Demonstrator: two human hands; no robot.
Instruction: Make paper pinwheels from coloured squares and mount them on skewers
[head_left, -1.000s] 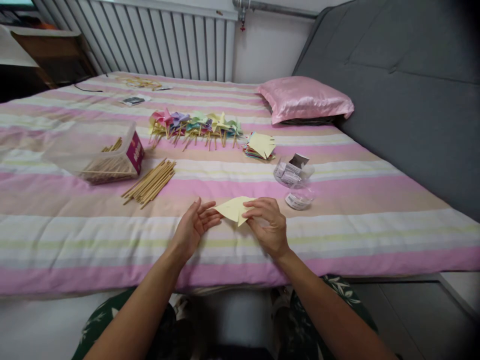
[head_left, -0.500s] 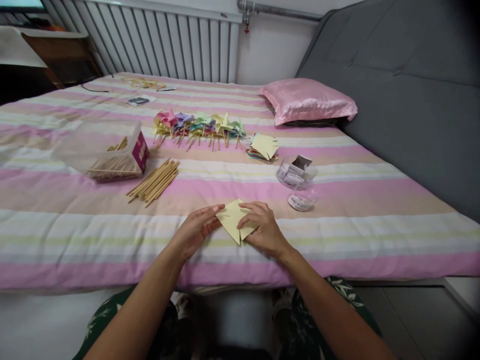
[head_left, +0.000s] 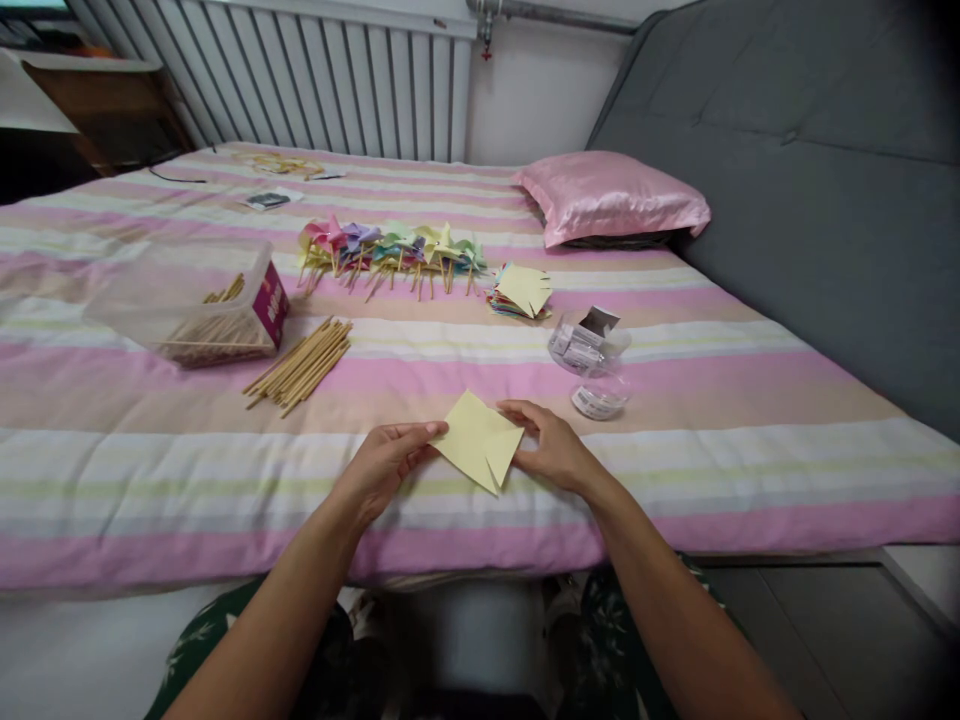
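A pale yellow paper square (head_left: 478,439) with cuts and a folded flap is held just above the striped bedspread (head_left: 675,470) near the bed's front edge. My left hand (head_left: 384,461) pinches its left corner between thumb and fingers. My right hand (head_left: 553,447) holds its right side, fingers curled on the edge. Beyond the hands lie a loose bundle of wooden sticks (head_left: 300,365), a clear box of sticks (head_left: 201,308), a row of finished coloured paper pinwheels (head_left: 390,250) and a stack of cut coloured papers (head_left: 519,291).
A small clear tub (head_left: 588,347) with its lid (head_left: 598,400) lies right of the hands. A pink pillow (head_left: 611,196) rests against the grey headboard (head_left: 810,170). A radiator (head_left: 315,75) stands behind the bed; small items (head_left: 268,199) lie at the far side.
The yellow paper has turned and opened out flatter between my hands. My right hand slid from on top of it to its right edge; my left hand closed onto its left corner.
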